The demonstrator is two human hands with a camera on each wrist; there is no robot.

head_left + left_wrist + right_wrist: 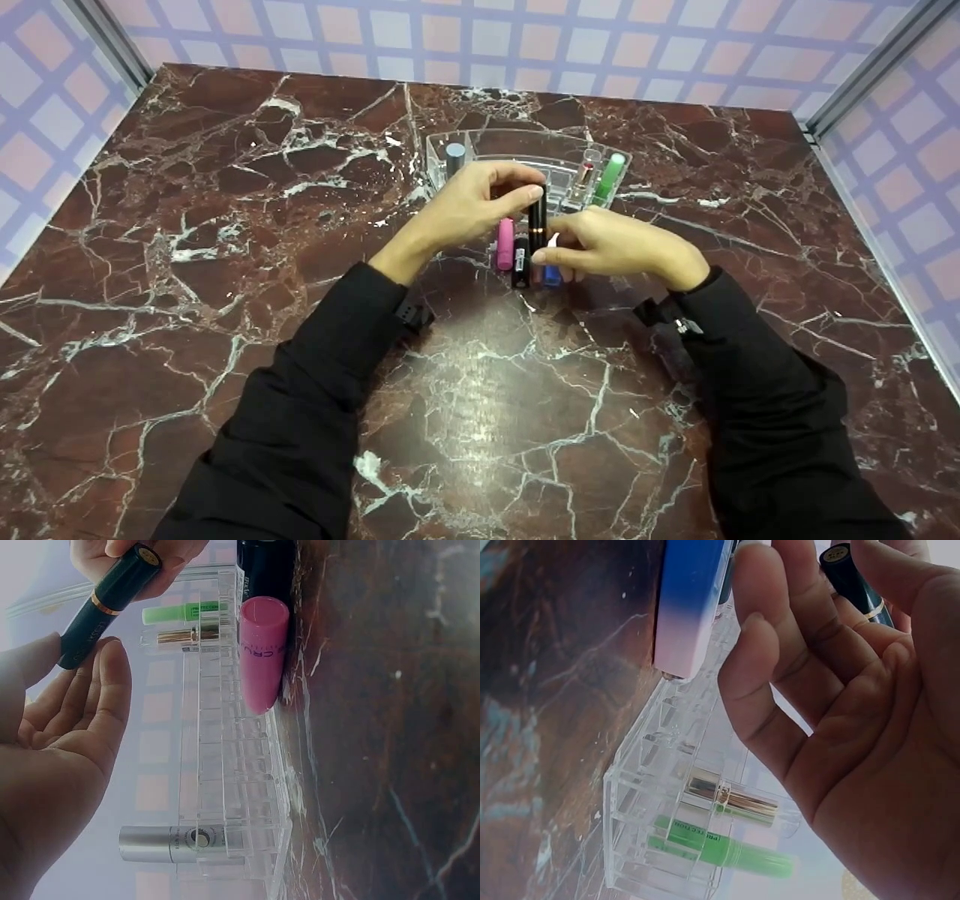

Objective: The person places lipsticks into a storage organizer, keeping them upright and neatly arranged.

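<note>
probably light, stiff and slick, the gold-banded black tube suits holding near its ends, where left hand and right hand pinch it.

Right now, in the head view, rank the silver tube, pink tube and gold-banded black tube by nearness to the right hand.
1. Gold-banded black tube: pinched by the right hand.
2. Pink tube: to that hand's left.
3. Silver tube: clear organizer's left end.
</note>
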